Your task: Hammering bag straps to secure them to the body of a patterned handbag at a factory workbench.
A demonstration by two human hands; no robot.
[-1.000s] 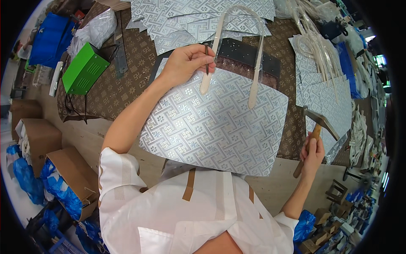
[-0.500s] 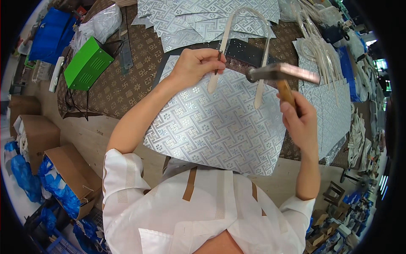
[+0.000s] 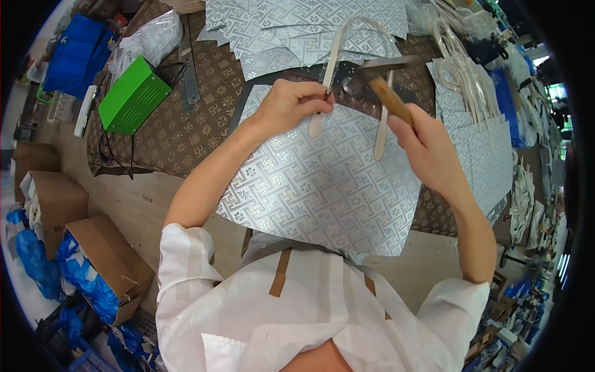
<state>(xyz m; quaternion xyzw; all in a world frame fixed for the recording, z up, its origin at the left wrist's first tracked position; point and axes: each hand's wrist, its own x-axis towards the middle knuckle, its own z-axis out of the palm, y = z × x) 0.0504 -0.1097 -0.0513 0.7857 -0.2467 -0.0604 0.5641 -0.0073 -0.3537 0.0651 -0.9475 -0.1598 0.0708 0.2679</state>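
A silver patterned sheet (image 3: pixel 322 180) reaches from the table edge over my lap. A cream strap handle (image 3: pixel 333 56) arches across its far side, with both ends lying on the sheet. My left hand (image 3: pixel 291 106) is closed at the strap's left end, pinching a thin dark punch (image 3: pixel 326 95) that is mostly hidden by the fingers. My right hand (image 3: pixel 427 146) grips the wooden grip of a hammer (image 3: pixel 390 99). The blurred hammer head is raised to the right of the punch, apart from it. A dark board (image 3: pixel 356 69) with tiny bright bits lies under the strap.
More silver sheets (image 3: pixel 297 37) are stacked at the back. Further sheets (image 3: pixel 480 167) lie at the right under a bundle of cream straps (image 3: pixel 474 93). A green metal box (image 3: pixel 133 99) and a ruler (image 3: pixel 188 80) are at the left. Cardboard boxes (image 3: pixel 114 260) stand on the floor.
The hammer has swung left and away from me, its head turning toward the punch. My right forearm followed. My left hand has lowered slightly and still pinches the punch.
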